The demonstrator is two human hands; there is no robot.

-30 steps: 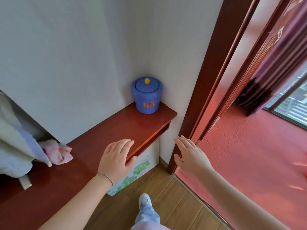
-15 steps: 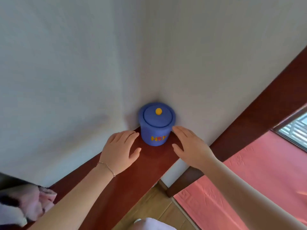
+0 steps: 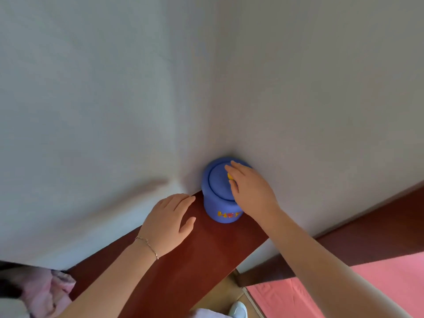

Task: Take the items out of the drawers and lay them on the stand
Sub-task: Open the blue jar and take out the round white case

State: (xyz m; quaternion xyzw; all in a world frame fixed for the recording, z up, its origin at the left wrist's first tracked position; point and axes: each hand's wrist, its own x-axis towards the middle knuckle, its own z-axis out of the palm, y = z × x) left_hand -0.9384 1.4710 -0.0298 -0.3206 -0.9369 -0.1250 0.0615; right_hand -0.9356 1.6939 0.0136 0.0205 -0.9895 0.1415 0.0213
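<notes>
A blue lidded jar (image 3: 219,206) with yellow and red letters stands in the wall corner at the far end of the red-brown wooden stand (image 3: 195,260). My right hand (image 3: 252,191) lies over its lid (image 3: 216,180), with fingers and thumb on either side of the small yellow knob (image 3: 230,176), which is partly hidden. My left hand (image 3: 168,223) hovers or rests flat on the stand just left of the jar, fingers straight, holding nothing. No drawer is in view.
White walls meet right behind the jar. A pink cloth (image 3: 48,292) lies at the stand's near left end. A dark wooden door frame (image 3: 367,237) and a pink-red floor (image 3: 309,299) are at the right; my shoe (image 3: 238,309) shows below.
My view tilted further up toward the corner. My right hand rose from beside the jar onto its lid around the knob. My left hand stayed left of the jar.
</notes>
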